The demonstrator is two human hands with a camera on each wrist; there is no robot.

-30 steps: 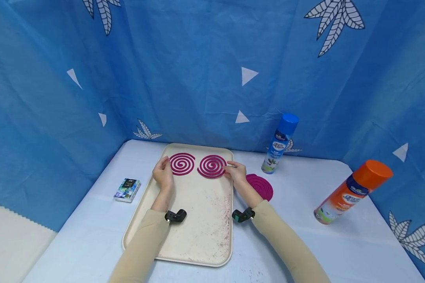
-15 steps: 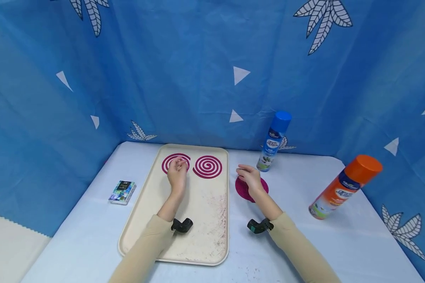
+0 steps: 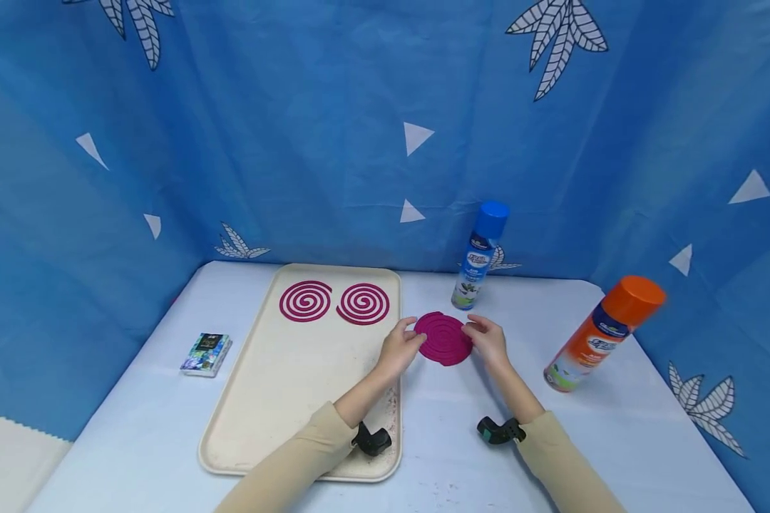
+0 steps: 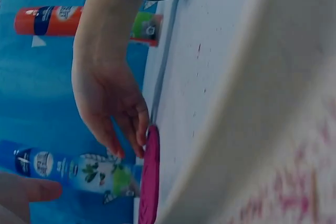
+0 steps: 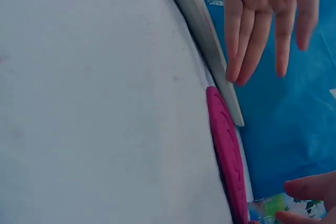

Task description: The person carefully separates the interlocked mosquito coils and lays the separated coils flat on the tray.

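A magenta mosquito coil (image 3: pixel 444 339), its windings packed tight into a disc, lies on the white tabletop just right of the tray. Beside its left edge is my left hand (image 3: pixel 399 349), fingers extended; the right wrist view shows these fingers (image 5: pixel 247 45) spread, above the coil's near end. My right hand (image 3: pixel 490 343) is at the disc's right edge, with fingers loosely bent in the left wrist view (image 4: pixel 113 98). Neither hand visibly grips the coil. Two loosened spiral coils, one left (image 3: pixel 305 301) and one right (image 3: pixel 363 304), lie side by side at the tray's far end.
The cream tray (image 3: pixel 282 399) has reddish specks along its right side. A small patterned box (image 3: pixel 206 354) lies left of it. A blue spray can (image 3: pixel 480 258) stands behind the disc, and an orange spray can (image 3: pixel 599 338) stands farther right. Blue cloth hangs behind.
My left hand has moved right, from over the left spiral coil to the packed disc's left side. My right hand has left the right spiral coil and come to the disc's right side.
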